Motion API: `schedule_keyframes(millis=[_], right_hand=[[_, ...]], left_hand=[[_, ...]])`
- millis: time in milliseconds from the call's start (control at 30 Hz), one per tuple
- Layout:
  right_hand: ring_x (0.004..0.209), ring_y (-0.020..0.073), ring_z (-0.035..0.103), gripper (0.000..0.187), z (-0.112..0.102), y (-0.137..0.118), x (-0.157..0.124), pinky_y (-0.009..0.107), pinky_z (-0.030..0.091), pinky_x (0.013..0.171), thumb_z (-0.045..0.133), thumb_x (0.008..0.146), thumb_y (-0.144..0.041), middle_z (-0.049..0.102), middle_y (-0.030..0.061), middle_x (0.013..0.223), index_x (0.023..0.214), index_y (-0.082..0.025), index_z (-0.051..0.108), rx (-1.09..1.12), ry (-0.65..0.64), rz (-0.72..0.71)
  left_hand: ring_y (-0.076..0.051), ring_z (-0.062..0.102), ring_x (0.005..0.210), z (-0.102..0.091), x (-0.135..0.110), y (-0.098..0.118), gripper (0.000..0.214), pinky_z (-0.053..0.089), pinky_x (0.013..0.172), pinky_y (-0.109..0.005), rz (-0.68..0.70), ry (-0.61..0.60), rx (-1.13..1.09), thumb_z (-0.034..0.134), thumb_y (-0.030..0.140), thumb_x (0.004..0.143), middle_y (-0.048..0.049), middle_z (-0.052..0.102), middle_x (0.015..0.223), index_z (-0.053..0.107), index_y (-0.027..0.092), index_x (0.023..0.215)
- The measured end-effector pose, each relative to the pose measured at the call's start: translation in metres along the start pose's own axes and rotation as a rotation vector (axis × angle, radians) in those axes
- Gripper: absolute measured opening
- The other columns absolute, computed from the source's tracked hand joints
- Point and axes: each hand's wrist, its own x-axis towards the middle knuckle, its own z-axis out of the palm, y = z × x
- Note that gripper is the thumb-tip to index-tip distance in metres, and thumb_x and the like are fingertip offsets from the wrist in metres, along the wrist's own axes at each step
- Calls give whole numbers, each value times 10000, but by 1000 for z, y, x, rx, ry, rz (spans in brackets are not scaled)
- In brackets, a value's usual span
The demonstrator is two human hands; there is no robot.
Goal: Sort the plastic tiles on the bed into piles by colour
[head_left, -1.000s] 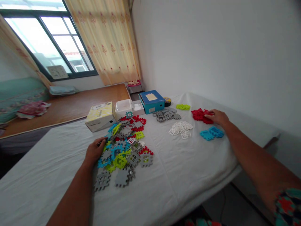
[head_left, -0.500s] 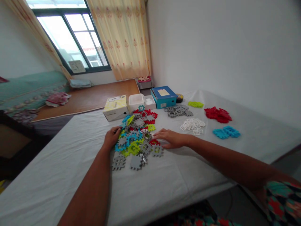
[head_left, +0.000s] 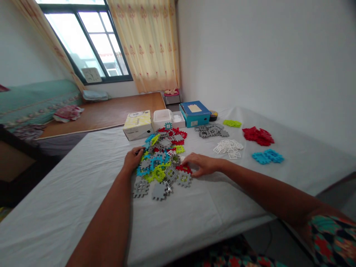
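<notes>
A mixed heap of notched plastic building tiles (head_left: pixel 155 161), grey, blue, lime and red, lies on the white-covered table. At the heap's left edge is my left hand (head_left: pixel 132 160), fingers bent and apart from the thumb, with the fingertips against the tiles. My right hand (head_left: pixel 201 164) reaches in from the right, its thumb and bent fingers spread on either side of a red tile (head_left: pixel 184 169). Just below that is a grey window-patterned tile (head_left: pixel 184 179). Two more grey tiles lie at the near side, one with a window pattern (head_left: pixel 141 188) and one plain (head_left: pixel 159 191).
Sorted by colour on the right are grey tiles (head_left: pixel 211 130), lime tiles (head_left: pixel 232 123), white frames (head_left: pixel 228 148), red tiles (head_left: pixel 258 136) and blue tiles (head_left: pixel 268 157). Behind the heap stand a yellow box (head_left: pixel 138 126), a white container (head_left: pixel 162 116) and a blue box (head_left: pixel 195 114).
My right hand's fingers have curled more at the heap's right edge, and tiles near them have shifted slightly. The left hand stays in place. The view has moved a little.
</notes>
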Motion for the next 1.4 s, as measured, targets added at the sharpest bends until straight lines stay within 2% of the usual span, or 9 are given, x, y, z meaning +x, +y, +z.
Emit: schedule_keyframes(millis=[200, 400, 633, 767, 900, 1000, 1100, 1233, 1400], right_hand=[[1171, 271, 484, 486, -18, 7, -25, 464, 417, 979, 615, 784, -120, 573, 129, 1266, 1258, -204, 546, -310, 223, 243], [1153, 268, 541, 527, -54, 50, -96, 441, 422, 998, 697, 768, -336, 603, 112, 1257, 1258, -202, 558, -355, 361, 427], [1055, 313, 602, 543, -130, 127, -225, 454, 488, 880, 592, 811, -506, 655, 153, 1148, 1240, -173, 587, -553, 759, 1315], [1084, 356, 586, 606, -144, 146, -247, 495, 490, 857, 551, 808, -599, 650, 178, 1158, 1232, -169, 608, -511, 697, 1479], [1190, 348, 519, 492, -127, 136, -192, 528, 432, 956, 504, 866, -514, 618, 155, 1245, 1221, -191, 610, -614, 679, 1094], [1165, 282, 552, 381, -92, 113, -119, 483, 412, 1009, 501, 896, -392, 636, 121, 1230, 1202, -196, 614, -505, 527, 667], [1112, 264, 582, 354, -50, 93, -46, 446, 435, 988, 569, 868, -332, 655, 119, 1204, 1184, -183, 625, -397, 346, 400], [1181, 253, 553, 403, -18, 89, 33, 433, 398, 1024, 611, 852, -273, 618, 141, 1273, 1241, -169, 584, -341, 295, 305], [1228, 273, 526, 549, -15, 105, 97, 415, 369, 1042, 690, 802, -290, 556, 176, 1350, 1306, -133, 538, -308, 282, 412]], left_hand=[[-226, 646, 1038, -1, 1, -1, 426, 485, 940, -331, 8, -3, 4, 470, 440, 814, -54, 719, 1102, 715, 201, 1068], [-245, 663, 1001, -3, 5, -6, 488, 503, 924, -347, -2, -29, 43, 455, 489, 809, -66, 710, 1126, 702, 196, 1110], [-253, 665, 1009, -2, 9, -13, 433, 520, 897, -342, -1, -2, 56, 491, 493, 789, -43, 729, 1073, 721, 240, 1054], [-252, 662, 1018, -1, 8, -10, 436, 519, 899, -342, -2, 9, 57, 481, 484, 797, -53, 721, 1095, 721, 228, 1055], [-241, 662, 1012, 0, 6, -6, 429, 509, 919, -343, -14, 11, 55, 470, 464, 807, -50, 718, 1106, 717, 226, 1065], [-237, 657, 1026, 1, 5, -6, 439, 503, 928, -342, -16, 11, 49, 463, 466, 811, -58, 715, 1112, 713, 216, 1070], [-234, 653, 1037, 2, 4, -7, 439, 499, 934, -344, 1, 10, 25, 466, 459, 809, -68, 711, 1120, 709, 204, 1072], [-225, 649, 1042, 0, 2, -6, 412, 488, 949, -339, 19, 4, -11, 468, 442, 818, -57, 718, 1104, 715, 210, 1052], [-223, 646, 1048, 0, 1, -6, 375, 489, 942, -336, 19, 5, -41, 481, 420, 819, -43, 728, 1077, 727, 218, 1017]])
